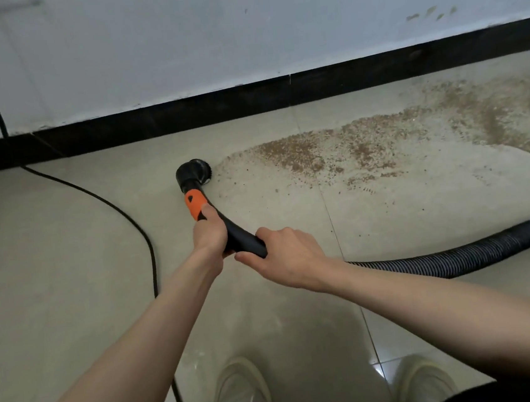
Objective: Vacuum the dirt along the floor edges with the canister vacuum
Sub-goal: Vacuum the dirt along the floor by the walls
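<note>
A black round brush nozzle (193, 172) with an orange collar (194, 205) touches the beige tile floor just left of a wide patch of brown dirt (366, 147). My left hand (209, 232) grips the black tube right behind the orange collar. A little further back on the same tube, my right hand (282, 254) wraps around it where the ribbed black hose (478, 250) begins. The hose runs off to the right edge. The canister itself is out of view.
A black skirting board (247, 104) runs under the white wall (207, 36), with dirt spread along it to the right. A black power cord (121, 212) hangs down the wall at left and curves across the floor past my pale shoes (241, 396).
</note>
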### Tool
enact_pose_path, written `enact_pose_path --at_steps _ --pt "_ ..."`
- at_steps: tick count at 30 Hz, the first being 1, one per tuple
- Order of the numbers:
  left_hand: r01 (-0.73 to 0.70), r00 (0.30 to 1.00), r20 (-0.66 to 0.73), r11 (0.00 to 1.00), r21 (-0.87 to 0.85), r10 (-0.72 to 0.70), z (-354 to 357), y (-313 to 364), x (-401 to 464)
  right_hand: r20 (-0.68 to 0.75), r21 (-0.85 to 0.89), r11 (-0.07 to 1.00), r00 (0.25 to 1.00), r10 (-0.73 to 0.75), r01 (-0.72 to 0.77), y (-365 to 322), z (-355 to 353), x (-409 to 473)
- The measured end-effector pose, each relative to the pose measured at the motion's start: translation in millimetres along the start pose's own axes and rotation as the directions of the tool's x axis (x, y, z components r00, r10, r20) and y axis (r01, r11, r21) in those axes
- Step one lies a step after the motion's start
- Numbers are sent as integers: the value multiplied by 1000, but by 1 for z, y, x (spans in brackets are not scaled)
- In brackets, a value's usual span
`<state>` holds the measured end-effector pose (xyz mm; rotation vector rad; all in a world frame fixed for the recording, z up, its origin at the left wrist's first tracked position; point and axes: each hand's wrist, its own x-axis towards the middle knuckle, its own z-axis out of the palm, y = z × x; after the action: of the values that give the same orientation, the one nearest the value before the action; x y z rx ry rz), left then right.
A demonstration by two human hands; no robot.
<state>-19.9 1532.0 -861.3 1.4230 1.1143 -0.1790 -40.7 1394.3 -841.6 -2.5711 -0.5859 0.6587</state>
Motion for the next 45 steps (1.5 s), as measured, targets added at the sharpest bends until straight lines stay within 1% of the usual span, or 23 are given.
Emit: enact_pose_path --at_steps 8,16,23,30,36,45 --pt "1 1000 25 1000 24 -1 13 -4 -2 -39 -38 999 999 13 -14 11 0 -4" --pt "-5 996 84 999 43 2 35 -1 -4 -66 -53 996 996 62 -65 29 -9 -9" --pt "0 993 121 999 54 -7 56 5 -8 -79 -35 994 991 104 -107 44 -18 -11" --pt "-15 985 172 990 141 -9 92 8 -18 -123 17 983 975 184 -183 73 -24 -21" --pt "-48 982 189 982 181 13 119 6 -26 -142 55 972 961 236 -230 95 -26 -29" --pt "-78 978 205 971 227 31 151 8 -29 -189 70 963 944 269 -261 120 -34 -35"
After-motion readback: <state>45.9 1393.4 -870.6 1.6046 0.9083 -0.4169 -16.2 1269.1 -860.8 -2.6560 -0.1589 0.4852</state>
